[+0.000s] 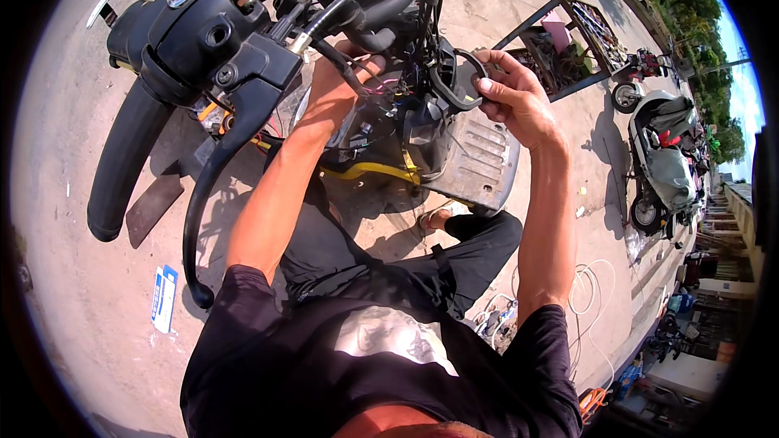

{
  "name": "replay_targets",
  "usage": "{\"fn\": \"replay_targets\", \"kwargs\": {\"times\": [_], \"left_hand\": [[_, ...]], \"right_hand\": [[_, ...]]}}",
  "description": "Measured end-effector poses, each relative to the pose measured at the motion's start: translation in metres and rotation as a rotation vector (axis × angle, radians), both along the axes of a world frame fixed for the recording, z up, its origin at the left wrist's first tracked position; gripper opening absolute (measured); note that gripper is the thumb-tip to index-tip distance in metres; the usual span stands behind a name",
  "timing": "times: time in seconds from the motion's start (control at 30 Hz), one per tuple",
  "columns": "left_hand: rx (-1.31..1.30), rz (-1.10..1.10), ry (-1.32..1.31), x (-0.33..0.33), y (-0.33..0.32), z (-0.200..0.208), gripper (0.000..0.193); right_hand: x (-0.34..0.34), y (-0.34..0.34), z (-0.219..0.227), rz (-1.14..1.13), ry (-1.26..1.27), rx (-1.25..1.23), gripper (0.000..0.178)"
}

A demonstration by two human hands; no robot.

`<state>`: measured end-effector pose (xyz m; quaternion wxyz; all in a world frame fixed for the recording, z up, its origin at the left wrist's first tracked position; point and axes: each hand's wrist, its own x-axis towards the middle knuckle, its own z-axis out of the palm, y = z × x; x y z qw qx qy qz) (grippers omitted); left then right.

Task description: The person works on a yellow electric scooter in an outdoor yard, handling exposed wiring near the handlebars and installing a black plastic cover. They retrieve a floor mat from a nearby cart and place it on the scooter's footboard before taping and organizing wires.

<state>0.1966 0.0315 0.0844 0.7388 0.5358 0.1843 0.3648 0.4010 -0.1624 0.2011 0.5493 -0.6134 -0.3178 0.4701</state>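
- Sunlit concrete (61, 195) spreads beneath a scooter (373, 169).
- Right hand (523, 101) pinches a black ring (461, 102) between thumb and fingers, near the slotted footboard's (480, 156) upper edge.
- Left hand (326, 88) curls among exposed wires (391, 86); cables obscure it, so I cannot tell its grip.
- Farther out: brake lever (223, 164), metal rack (580, 87), parked scooter (672, 170).

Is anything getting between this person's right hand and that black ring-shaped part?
Nothing visible: the thumb and fingers of the right hand are on the right edge of the black ring-shaped part. Over at the left hand, though, a black cable crosses in front, partly hiding it from this view.
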Motion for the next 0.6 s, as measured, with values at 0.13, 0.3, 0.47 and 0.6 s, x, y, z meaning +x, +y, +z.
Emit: {"fn": "replay_targets", "kwargs": {"times": [0.13, 0.3, 0.47, 0.6], "left_hand": [[0.044, 0.057, 0.013, -0.009, -0.011, 0.010, 0.039], [0.038, 0.083, 0.049, -0.008, 0.004, -0.005, 0.040], [-0.079, 0.041, 0.067, -0.009, 0.008, 0.004, 0.039], [-0.053, -0.129, 0.153, -0.013, 0.012, 0.028, 0.053]], "right_hand": [[-0.017, 0.006, -0.009, 0.080, 0.067, 0.022, 0.051], [-0.031, 0.022, -0.019, 0.007, 0.015, 0.086, 0.051], [-0.037, 0.028, -0.015, -0.026, -0.094, 0.046, 0.048], [-0.040, 0.027, -0.012, -0.046, -0.184, 0.018, 0.047]]}}
